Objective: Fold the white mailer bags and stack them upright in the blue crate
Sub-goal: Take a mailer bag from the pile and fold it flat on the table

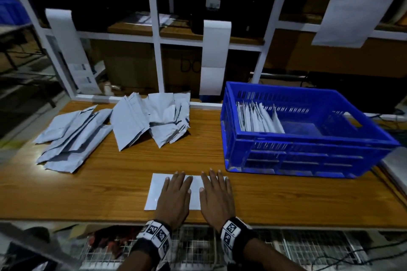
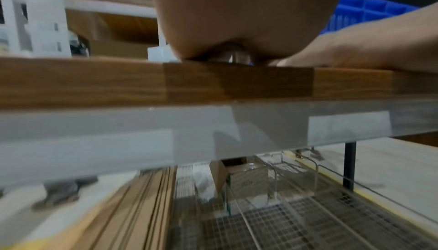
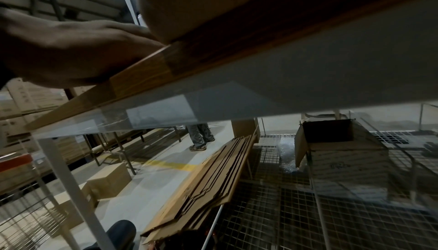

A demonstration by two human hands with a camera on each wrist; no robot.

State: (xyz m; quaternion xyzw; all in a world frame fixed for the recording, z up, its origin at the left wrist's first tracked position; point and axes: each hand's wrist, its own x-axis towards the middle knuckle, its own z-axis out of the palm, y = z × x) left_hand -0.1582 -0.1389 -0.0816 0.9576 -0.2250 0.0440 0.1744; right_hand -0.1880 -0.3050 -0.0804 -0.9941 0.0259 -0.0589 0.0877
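Hands lie flat, side by side, on a white mailer bag point(image 1: 154, 191) at the near edge of the wooden worktop point(image 1: 286, 200). The left hand point(image 1: 175, 196) and the right hand point(image 1: 217, 196) both have straight, slightly spread fingers pressing down on the bag, gripping nothing; their thumbs are close together over its middle. The bag lies flat, its left part uncovered. The blue crate point(image 1: 293, 156) stands toward the right edge of the worktop, just beyond the bag's right end, with a row of folded bags point(image 1: 257, 119) standing on edge against its left wall. Two loose heaps of unfolded bags lie toward the far left corner: one spread flat point(image 1: 68, 141), one piled nearer the far edge point(image 1: 152, 119). Marker-printed bands point(image 1: 157, 235) wrap both wrists.
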